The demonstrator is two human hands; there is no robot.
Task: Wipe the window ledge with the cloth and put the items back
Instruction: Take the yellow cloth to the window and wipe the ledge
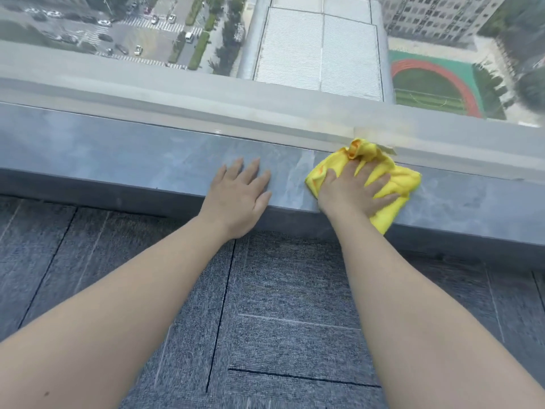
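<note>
The grey stone window ledge (pixel 118 149) runs across in front of me, with glass behind it looking far down onto streets and a sports field, and grey carpet tiles (pixel 280 305) under my arms. No items stand on the stretch I can see, so putting them back comes later, I judge.

My right hand (pixel 354 187) lies flat on the yellow cloth (pixel 404 181), fingers spread, pressing it to the stone and not gripping it. The cloth sits on the ledge to the right of centre, its far corner bunched up against the window frame (pixel 265 113), its near corner hanging over the front edge. My left hand (pixel 240 199) rests palm down on bare ledge just beside it, fingers loosely apart, holding nothing.

To wipe well, I should keep even pressure under the whole palm, flatten that bunched corner so it reaches the seam along the frame, and work in 1 direction in overlapping passes, bracing with my left.
</note>
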